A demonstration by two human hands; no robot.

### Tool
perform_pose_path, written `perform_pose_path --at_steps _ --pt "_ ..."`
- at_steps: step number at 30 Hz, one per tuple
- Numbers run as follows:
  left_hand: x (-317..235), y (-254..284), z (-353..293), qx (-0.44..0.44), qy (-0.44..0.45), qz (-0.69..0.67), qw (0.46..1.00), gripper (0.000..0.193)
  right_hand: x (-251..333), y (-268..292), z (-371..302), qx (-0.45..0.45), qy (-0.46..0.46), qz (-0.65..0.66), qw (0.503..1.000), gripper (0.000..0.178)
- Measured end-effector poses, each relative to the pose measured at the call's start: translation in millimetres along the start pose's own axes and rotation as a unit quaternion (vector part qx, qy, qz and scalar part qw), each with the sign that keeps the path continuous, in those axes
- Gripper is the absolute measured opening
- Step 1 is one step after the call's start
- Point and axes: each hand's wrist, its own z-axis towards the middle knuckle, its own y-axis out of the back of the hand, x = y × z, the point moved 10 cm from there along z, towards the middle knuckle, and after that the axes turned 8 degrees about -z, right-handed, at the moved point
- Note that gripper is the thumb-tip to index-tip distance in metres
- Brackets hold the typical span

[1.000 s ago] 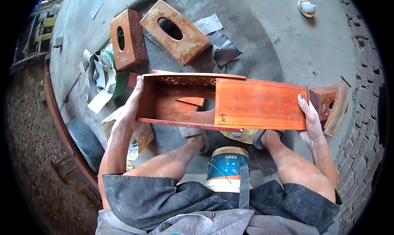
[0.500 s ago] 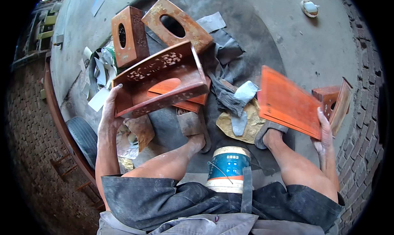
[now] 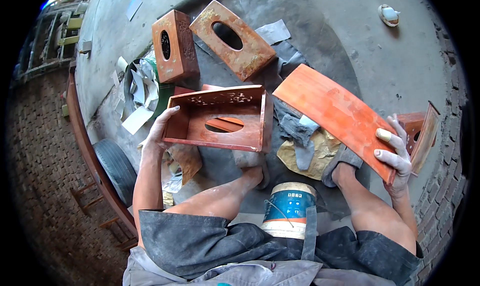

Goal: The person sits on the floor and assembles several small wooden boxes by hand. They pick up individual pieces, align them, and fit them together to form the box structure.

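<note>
My left hand (image 3: 161, 128) grips the left end of a wooden tissue box (image 3: 215, 140), thumb over its rim. The box's open side faces me, showing carved cut-outs in one long wall and an oval hole in its bottom. To the right, my right hand (image 3: 396, 156) holds an orange-red wooden panel (image 3: 330, 118) by its near right end. Two fingertips wrapped in pale covering lie on the panel's face. The panel slants up to the left, its far corner close beside the box. Through the oval hole, reddish wooden pieces show beneath.
Two more tissue boxes, one upright (image 3: 176, 61) and one tilted (image 3: 237, 43), stand beyond. A green bin of paper scraps (image 3: 142, 86) and a tyre (image 3: 114, 163) are at left. A paint bucket (image 3: 285, 211) stands between my legs. Cloths and brown paper (image 3: 302, 158) lie by my right foot.
The box has levelled out, its open side turned more toward me. The panel has swung up and left toward the box, showing another face, with my right fingers now over it.
</note>
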Motion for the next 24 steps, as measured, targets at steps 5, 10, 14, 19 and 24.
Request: perform_pose_path --at_steps 5,10,14,19,24 --pt "4 -1 -7 -0.013 0.017 0.015 1.000 0.047 24 -4 2 0.000 0.058 -0.021 0.998 0.030" --pt "12 3 15 0.025 0.049 0.002 0.999 0.044 47 -7 3 0.068 0.083 -0.017 0.994 0.033" --pt "15 -8 14 0.060 0.062 -0.006 0.996 0.046 56 -14 6 0.111 0.101 0.003 0.989 0.036" --pt "20 -1 15 0.049 0.055 -0.019 0.997 0.047 66 -16 5 0.112 0.125 -0.002 0.986 0.038" --pt "19 -2 18 0.055 0.039 -0.011 0.998 0.047 70 -13 4 0.103 0.135 -0.043 0.985 0.037"
